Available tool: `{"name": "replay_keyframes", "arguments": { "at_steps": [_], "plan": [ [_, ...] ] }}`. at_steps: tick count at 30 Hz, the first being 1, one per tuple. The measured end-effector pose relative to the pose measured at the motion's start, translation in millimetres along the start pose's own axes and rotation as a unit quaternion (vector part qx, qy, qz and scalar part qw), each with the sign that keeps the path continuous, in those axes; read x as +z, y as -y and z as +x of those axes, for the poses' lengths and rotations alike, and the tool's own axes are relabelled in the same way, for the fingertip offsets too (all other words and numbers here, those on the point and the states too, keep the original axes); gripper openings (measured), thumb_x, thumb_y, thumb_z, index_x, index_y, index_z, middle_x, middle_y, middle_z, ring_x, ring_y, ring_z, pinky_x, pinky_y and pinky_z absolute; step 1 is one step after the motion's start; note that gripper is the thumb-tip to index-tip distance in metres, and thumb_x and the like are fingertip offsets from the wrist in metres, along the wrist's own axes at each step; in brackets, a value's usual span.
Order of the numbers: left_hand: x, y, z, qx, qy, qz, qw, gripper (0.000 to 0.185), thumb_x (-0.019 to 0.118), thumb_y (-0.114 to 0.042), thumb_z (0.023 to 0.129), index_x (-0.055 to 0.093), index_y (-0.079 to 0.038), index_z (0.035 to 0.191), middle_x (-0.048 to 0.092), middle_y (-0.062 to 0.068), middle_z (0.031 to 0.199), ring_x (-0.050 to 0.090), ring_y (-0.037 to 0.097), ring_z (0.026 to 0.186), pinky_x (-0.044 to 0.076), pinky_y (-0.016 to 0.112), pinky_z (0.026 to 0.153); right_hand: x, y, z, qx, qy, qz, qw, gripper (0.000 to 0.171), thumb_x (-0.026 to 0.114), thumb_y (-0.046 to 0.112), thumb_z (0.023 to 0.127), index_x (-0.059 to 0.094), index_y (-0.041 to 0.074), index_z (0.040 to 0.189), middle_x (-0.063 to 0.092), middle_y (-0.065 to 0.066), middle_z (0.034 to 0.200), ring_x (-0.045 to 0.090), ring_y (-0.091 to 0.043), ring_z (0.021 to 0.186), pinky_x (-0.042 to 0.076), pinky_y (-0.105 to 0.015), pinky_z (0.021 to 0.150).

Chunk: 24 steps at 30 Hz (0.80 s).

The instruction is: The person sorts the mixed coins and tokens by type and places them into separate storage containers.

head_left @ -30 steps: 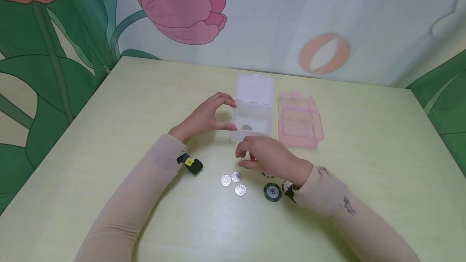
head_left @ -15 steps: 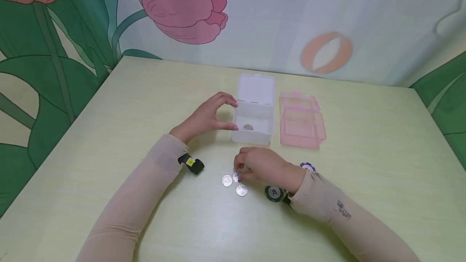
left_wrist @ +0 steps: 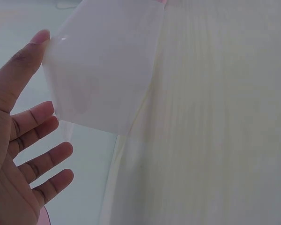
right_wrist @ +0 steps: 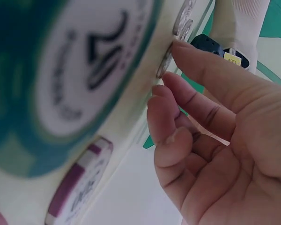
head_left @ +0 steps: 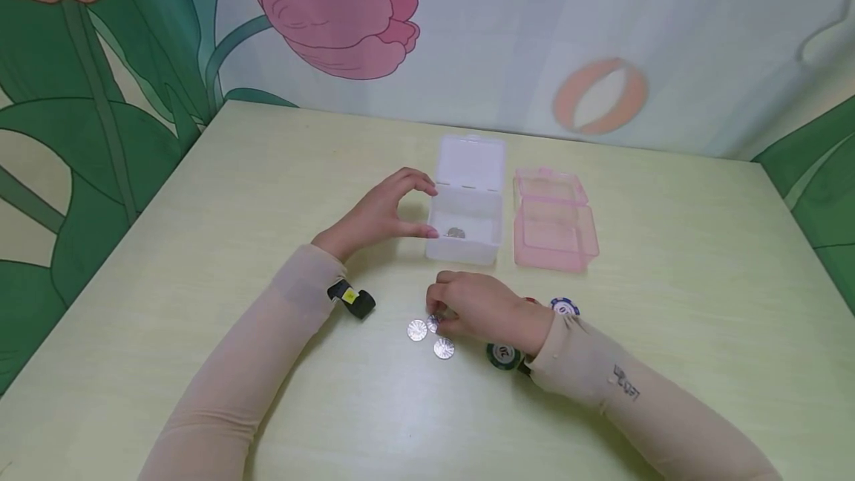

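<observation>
The right hand has its fingers curled down onto a silver coin, one fingertip touching its edge; whether they pinch it I cannot tell. Two more coins lie just beside it on the bench. The left hand, fingers released, touches the white box by its left wall.

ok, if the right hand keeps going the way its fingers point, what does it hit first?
Most likely the silver coins: the right hand points left, fingers already touching one coin, with a second coin just beyond. Past those, bare table, though depth is hard to judge.
</observation>
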State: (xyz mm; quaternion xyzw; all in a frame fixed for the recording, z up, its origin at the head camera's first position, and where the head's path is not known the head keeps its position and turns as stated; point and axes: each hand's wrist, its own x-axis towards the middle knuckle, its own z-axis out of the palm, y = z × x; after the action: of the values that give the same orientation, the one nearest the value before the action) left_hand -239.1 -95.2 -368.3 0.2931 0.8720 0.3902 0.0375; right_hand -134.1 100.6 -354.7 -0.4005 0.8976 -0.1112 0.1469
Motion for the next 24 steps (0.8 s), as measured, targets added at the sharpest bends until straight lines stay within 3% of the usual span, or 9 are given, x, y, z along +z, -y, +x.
{"name": "replay_keyframes", "arguments": {
  "at_steps": [24],
  "plan": [
    [0.3,-0.5,-0.5,0.001,0.001,0.001,1.0,0.06,0.084,-0.028,0.074,0.057,-0.007,0.123,0.051,0.007,0.135,0.041,0.022,0.133,0.034,0.038,0.114,-0.1,3.8,2.7,0.058,0.029,0.029,0.997,0.015,0.074,0.019,0.083,0.064,0.012,0.09,0.056,0.001,0.084,0.05,-0.01,0.072,0.044,-0.023,0.068]
  ]
}}
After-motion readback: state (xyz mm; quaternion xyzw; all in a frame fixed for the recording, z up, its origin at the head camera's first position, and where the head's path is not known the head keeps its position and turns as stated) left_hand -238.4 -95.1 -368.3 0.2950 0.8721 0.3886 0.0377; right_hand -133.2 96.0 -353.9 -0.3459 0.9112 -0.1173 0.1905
